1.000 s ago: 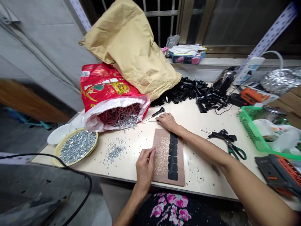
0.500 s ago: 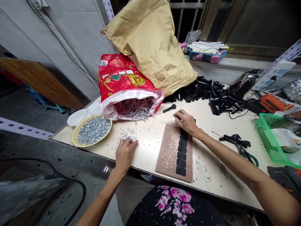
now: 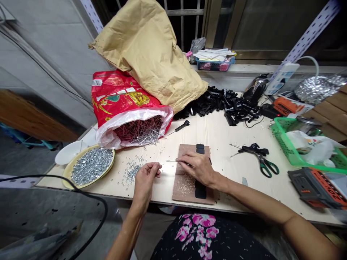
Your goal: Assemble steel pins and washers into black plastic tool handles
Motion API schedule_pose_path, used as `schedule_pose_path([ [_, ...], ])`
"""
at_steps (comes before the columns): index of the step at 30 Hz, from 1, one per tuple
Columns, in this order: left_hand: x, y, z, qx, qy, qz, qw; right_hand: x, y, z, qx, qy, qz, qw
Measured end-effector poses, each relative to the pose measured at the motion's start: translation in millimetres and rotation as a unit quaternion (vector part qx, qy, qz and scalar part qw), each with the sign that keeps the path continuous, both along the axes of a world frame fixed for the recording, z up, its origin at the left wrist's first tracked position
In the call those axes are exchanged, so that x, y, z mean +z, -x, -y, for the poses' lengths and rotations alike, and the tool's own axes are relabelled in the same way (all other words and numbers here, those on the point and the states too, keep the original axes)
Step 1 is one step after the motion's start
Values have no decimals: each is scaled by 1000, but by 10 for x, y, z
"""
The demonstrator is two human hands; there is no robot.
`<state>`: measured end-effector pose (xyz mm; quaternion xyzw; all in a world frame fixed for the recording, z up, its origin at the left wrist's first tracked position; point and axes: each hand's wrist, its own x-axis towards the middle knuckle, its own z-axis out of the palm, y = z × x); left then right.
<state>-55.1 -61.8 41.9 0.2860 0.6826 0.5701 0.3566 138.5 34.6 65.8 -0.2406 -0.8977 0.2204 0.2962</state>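
Note:
My left hand (image 3: 145,178) is raised just right of the small pile of loose metal washers (image 3: 132,172), thumb and fingertips pinched together. Whatever the pinch holds is too small to make out. Over the brown board (image 3: 182,195), my right hand (image 3: 197,168) grips a thin metal rod (image 3: 170,161) that points left toward my left hand, with a gap between. A row of black pads (image 3: 200,191) lies along the board, partly covered by my right hand, and pale crumbs are scattered on its left side. Further left, a yellow bowl (image 3: 66,179) is full of washers.
Behind stands an open red bag (image 3: 119,90) of thin rods, under a large brown paper sack (image 3: 151,54). Black plastic parts (image 3: 225,103) are heaped at the back. To the right lie scissors (image 3: 267,167), a green basket (image 3: 284,144) and a battery (image 3: 314,187).
My left hand has lifted off the loose washers and moved right. My right hand has come nearer and over the board with the thin rod. The view has turned right.

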Motion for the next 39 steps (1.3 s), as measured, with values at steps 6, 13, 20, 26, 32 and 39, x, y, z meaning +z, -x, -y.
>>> schedule_pose_path([
  [6,198,-459,-287,23,-93,218,971,-10,-31,2,-37,-49,20,998],
  [13,199,-548,-361,-2,-103,271,957,-6,-143,-26,-78,-99,27,992],
  [20,188,-567,-386,17,-104,294,950,3,-141,-3,-95,-122,45,987],
  [26,167,-605,-381,27,-106,284,953,0,-167,-3,-114,-148,72,980],
  [32,129,-630,-399,11,-112,244,963,-8,-179,10,-136,-191,98,967],
  [39,110,-568,-404,-31,-78,227,970,-46,-216,19,-143,-219,104,960],
])
